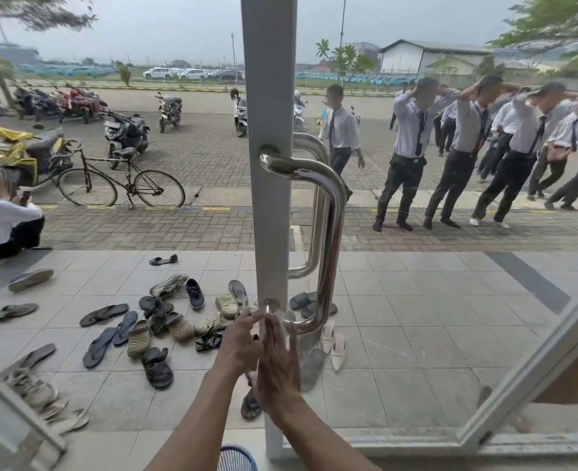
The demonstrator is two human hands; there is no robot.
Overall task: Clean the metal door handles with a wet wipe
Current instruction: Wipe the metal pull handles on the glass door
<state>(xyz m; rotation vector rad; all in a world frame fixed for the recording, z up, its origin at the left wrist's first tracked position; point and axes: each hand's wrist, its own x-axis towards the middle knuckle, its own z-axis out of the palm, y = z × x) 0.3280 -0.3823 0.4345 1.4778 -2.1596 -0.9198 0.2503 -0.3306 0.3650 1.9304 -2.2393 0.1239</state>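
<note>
— Metal door handle (332, 212)?
— Stands upright on the door frame (270, 96), lower end at both hands.
— Grips?
— Right hand (277, 365) flat, fingers straight; left hand (241, 345) curled at the mount (contents hidden, cannot tell).
— Risk?
— Could swing the door if pressed hard, leaving smears.

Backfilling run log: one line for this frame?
door handle: both hands at lower mount | left hand: curled | right hand: fingers straight | wipe: not visible

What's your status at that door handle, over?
Left hand curled at lower mount of handle, wipe not visible. Right hand open, fingers straight, at door frame beside it. Nothing blocking.
</note>
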